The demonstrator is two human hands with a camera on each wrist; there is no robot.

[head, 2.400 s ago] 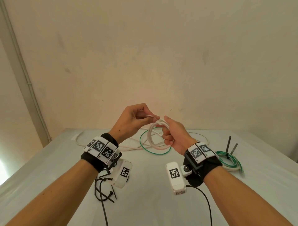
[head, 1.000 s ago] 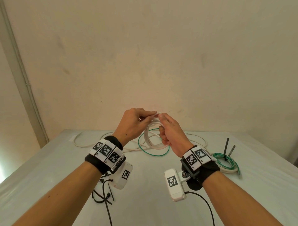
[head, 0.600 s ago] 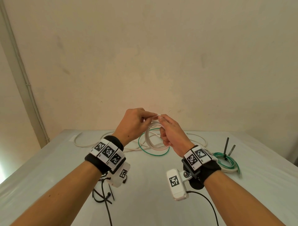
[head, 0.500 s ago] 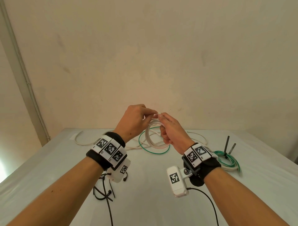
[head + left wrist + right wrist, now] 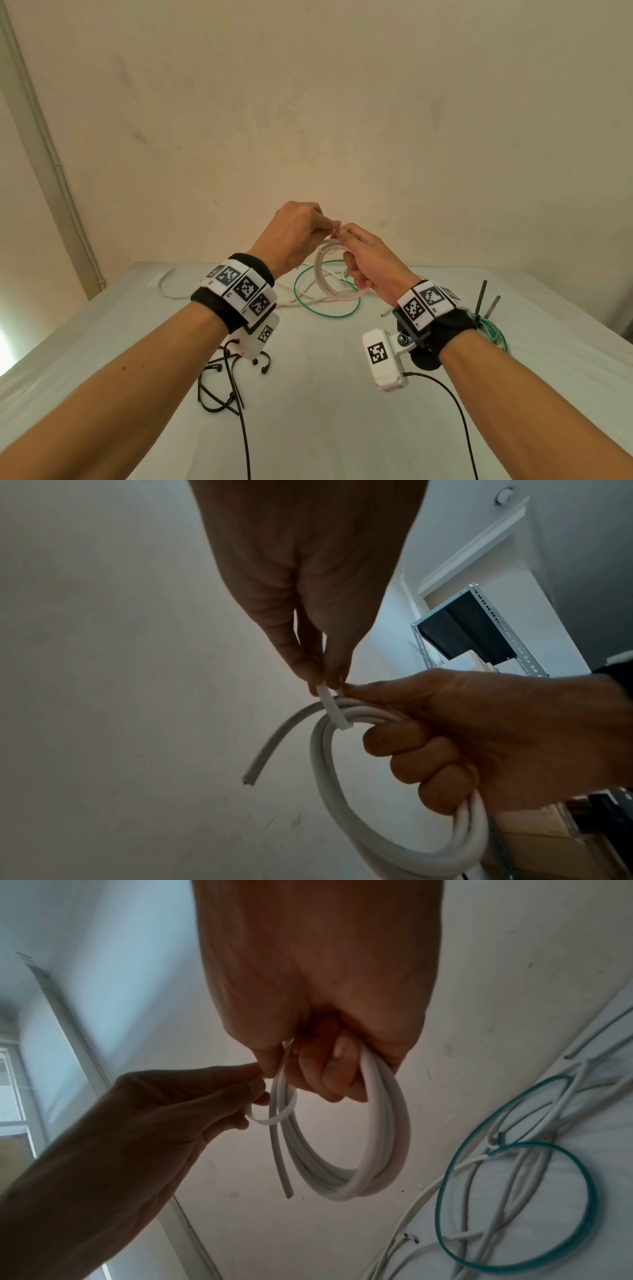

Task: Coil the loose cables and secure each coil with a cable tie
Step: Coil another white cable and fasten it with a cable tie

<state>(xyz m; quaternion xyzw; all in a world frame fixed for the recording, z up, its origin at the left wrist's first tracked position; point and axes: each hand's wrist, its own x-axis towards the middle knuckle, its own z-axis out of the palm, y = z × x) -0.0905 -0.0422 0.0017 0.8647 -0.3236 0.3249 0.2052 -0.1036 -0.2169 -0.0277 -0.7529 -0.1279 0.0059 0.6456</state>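
Note:
A coil of white cable (image 5: 325, 274) (image 5: 346, 818) (image 5: 369, 1150) hangs in the air above the table, gripped at its top by my right hand (image 5: 366, 260) (image 5: 322, 1031) (image 5: 479, 737). A white cable tie (image 5: 334, 708) (image 5: 274, 1118) loops round the strands at the top of the coil. My left hand (image 5: 301, 233) (image 5: 315, 631) (image 5: 192, 1102) pinches that tie between thumb and forefinger, right against my right thumb. One loose cable end (image 5: 253, 772) (image 5: 286, 1183) sticks out of the coil.
On the white table (image 5: 325, 394) lie loose white cables and a green cable loop (image 5: 325, 301) (image 5: 514, 1191) beyond my hands. A tied green and white coil (image 5: 489, 329) sits at the right. Several black cable ties (image 5: 222, 387) lie under my left wrist.
Both hands have stayed together at the top of the coil and risen slightly. The left hand's pinch on the tie has shifted a little; the coil stays in the right hand.

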